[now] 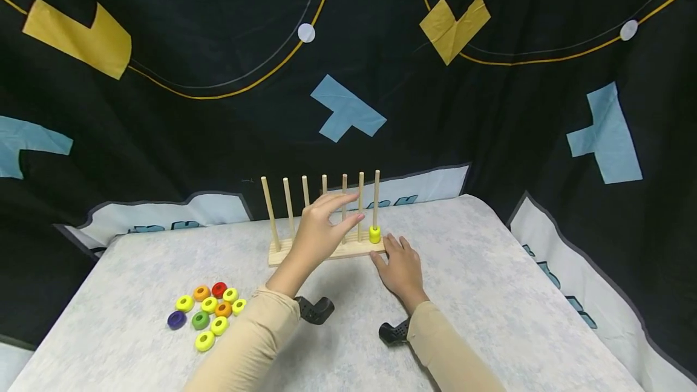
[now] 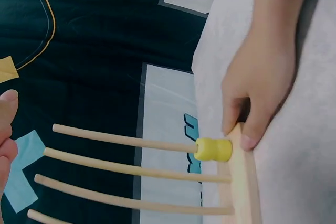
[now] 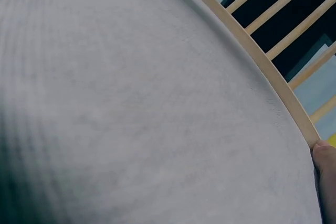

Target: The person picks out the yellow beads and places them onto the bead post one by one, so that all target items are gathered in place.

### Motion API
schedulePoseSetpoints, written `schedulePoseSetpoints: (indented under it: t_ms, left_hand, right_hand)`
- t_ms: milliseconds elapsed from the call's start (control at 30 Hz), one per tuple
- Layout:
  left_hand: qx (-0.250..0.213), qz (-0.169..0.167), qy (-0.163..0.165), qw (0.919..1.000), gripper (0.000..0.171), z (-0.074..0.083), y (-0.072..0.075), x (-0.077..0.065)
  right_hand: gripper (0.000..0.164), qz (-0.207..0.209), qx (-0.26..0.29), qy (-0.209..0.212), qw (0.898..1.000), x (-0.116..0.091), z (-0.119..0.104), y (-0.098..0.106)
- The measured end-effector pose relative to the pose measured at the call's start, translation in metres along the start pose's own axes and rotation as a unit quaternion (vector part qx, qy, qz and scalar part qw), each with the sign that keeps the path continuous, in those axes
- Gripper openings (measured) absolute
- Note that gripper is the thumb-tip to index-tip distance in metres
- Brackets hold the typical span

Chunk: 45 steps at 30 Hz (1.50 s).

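Observation:
A wooden peg stand (image 1: 348,251) with several upright pegs stands toward the back of the table. Yellow rings (image 1: 374,235), seemingly two stacked, sit at the foot of its rightmost peg; the left wrist view shows these yellow rings (image 2: 212,150) against the base. My right hand (image 1: 401,265) grips the right end of the base, thumb in front and fingers behind. In the right wrist view only its thumb (image 3: 324,156) shows. My left hand (image 1: 321,228) hovers before the pegs, thumb and fingers apart, holding nothing. Its fingertips (image 2: 7,121) edge into the left wrist view.
Several loose rings lie on the table's left side, among them a purple ring (image 1: 176,319), a green ring (image 1: 200,320), a red ring (image 1: 219,290) and yellow ones. A black cloth (image 1: 229,144) hangs behind the table (image 1: 490,295). Black wrist mounts (image 1: 316,310) sit under both forearms.

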<state>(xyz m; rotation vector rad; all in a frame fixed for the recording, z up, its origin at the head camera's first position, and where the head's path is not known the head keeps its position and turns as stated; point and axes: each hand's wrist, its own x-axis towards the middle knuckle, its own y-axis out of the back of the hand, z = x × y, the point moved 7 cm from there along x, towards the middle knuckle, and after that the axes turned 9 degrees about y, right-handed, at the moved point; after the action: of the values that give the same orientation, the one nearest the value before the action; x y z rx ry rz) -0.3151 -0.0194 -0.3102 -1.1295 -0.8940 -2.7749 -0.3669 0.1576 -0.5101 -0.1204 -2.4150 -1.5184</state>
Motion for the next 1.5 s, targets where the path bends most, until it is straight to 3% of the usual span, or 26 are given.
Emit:
schedulePoseSetpoints:
  t_ms: [167,300,400,533,700,867,1000,1233,1500]
  left_hand:
    - [0.015,-0.003,-0.016,0.9998,0.039,-0.006,0.013,-0.024]
    - [0.046,0.001,-0.017,0.9988,0.041,-0.020,0.032,-0.044]
    - [0.065,-0.005,0.012,0.9978,0.041,-0.038,0.051,-0.059]
    - [0.082,-0.028,0.096,0.9916,0.041,-0.071,0.080,-0.080]
    - [0.102,-0.065,0.209,0.9704,0.041,-0.117,0.119,-0.107]
    - [0.136,-0.082,0.279,0.9471,0.048,-0.154,0.159,-0.132]
    - [0.165,-0.092,0.334,0.9236,0.050,-0.181,0.181,-0.150]
    - [0.186,-0.155,0.402,0.8831,0.064,-0.209,0.189,-0.170]
    - [0.215,-0.178,0.412,0.8671,0.068,-0.219,0.184,-0.180]
  right_hand:
    - [0.063,-0.005,0.005,-0.003,1.000,-0.002,0.002,0.000]
    - [0.064,-0.005,0.010,-0.001,1.000,-0.002,0.001,0.000]
    - [0.063,0.000,0.011,0.002,1.000,-0.002,0.001,0.001]
    - [0.064,-0.002,0.008,0.003,1.000,-0.002,0.001,0.001]
    - [0.064,-0.002,0.011,0.001,1.000,-0.002,0.001,0.002]
    - [0.064,-0.005,0.014,-0.001,1.000,-0.002,0.001,0.003]
    - [0.064,-0.005,0.011,0.000,1.000,-0.001,0.001,0.002]
    - [0.063,-0.004,0.011,0.000,1.000,-0.001,0.002,0.001]
    - [0.063,-0.003,0.016,0.002,1.000,0.001,0.001,0.000]
